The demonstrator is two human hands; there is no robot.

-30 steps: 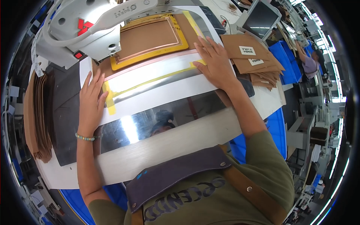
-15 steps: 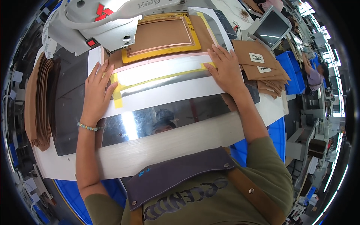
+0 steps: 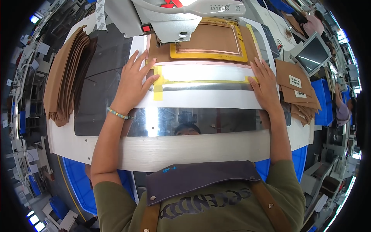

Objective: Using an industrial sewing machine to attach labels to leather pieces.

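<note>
My left hand (image 3: 135, 79) lies with fingers spread on the left end of a white template sheet (image 3: 201, 101), beside a strip of yellow tape. Its fingertips reach the left edge of a brown flat piece (image 3: 160, 52). On the sheet's right end, my right hand (image 3: 264, 85) rests with fingers stretched out, the thumb near another bit of yellow tape. Between and beyond the hands, a yellow rectangular frame (image 3: 208, 58) with a copper-coloured inner edge sits on the brown piece. The white sewing machine head (image 3: 166, 23) hides the frame's far left corner.
A stack of brown pieces (image 3: 63, 77) lies at the left on a dark plate (image 3: 102, 81). At the right are brown pouches with white labels (image 3: 291, 73), a blue bin (image 3: 322, 100) and a screen (image 3: 313, 54). A shiny metal strip (image 3: 201, 120) runs along the near side.
The view has turned and shifted, so everything sits farther right and straighter in the picture. Both hands stay flat on the template sheet; no clear movement of the frame against the machine shows.
</note>
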